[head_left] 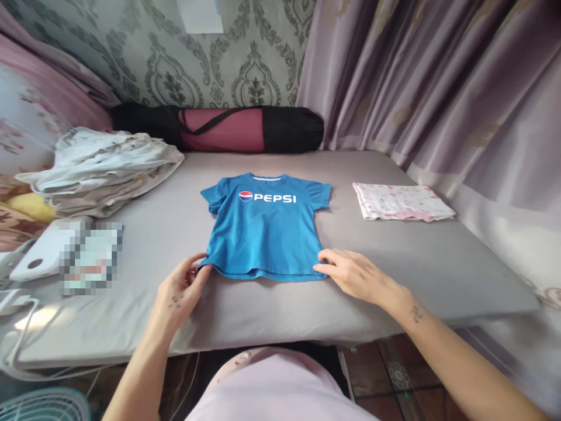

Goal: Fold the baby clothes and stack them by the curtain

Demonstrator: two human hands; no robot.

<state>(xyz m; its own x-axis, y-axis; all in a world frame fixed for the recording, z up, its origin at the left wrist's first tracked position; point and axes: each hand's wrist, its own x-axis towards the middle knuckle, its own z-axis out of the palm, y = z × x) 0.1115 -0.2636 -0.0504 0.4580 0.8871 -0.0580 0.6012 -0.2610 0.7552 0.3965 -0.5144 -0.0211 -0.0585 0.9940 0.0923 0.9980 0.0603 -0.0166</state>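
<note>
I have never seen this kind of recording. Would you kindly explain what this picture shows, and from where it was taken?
There is no machine here: a person works bare-handed, and the single picture comes from a camera worn on the head, looking forward and down. On the grey-covered surface lies a blue T-shirt marked PEPSI, spread out. The left hand holds one bottom corner, the right hand the other. To the right lies a folded printed cloth; at the left, a pile of pale cloth; at the back, a long black-and-maroon bag.
</note>
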